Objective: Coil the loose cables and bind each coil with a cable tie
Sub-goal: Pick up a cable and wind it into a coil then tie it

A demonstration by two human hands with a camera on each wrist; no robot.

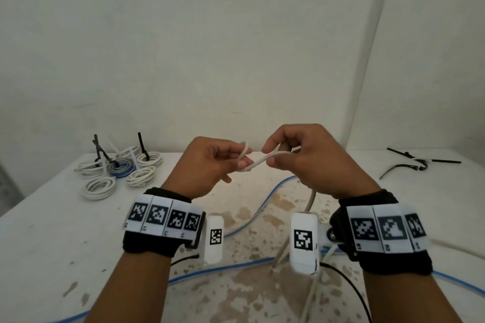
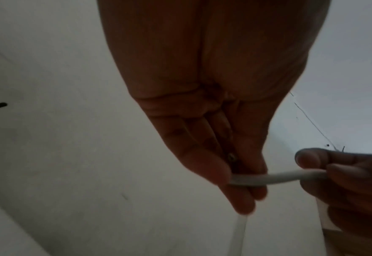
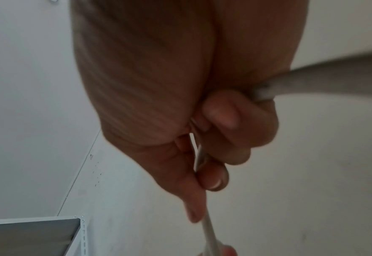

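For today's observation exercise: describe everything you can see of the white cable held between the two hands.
The white cable is thin, round and smooth, plastic-looking. The left hand pinches a small loop of it; the right hand grips it close by, so a short span bridges the two above the table. From the right hand it hangs toward the table; its far end is not visible.

1. My left hand (image 1: 210,165) and right hand (image 1: 312,157) sit raised above the table (image 1: 39,244), joined by the white cable (image 1: 258,161) I pinch — that span bars the gap between them.
2. Beneath my wrists the blue cable (image 1: 252,217) snakes across the tabletop.
3. Far left, the bound coils (image 1: 118,168) crowd the corner, tie tails standing upright.
4. Far right, loose cable ties (image 1: 417,162) lie scattered.
5. Bare tabletop shows along the near left — room to set a hand down.
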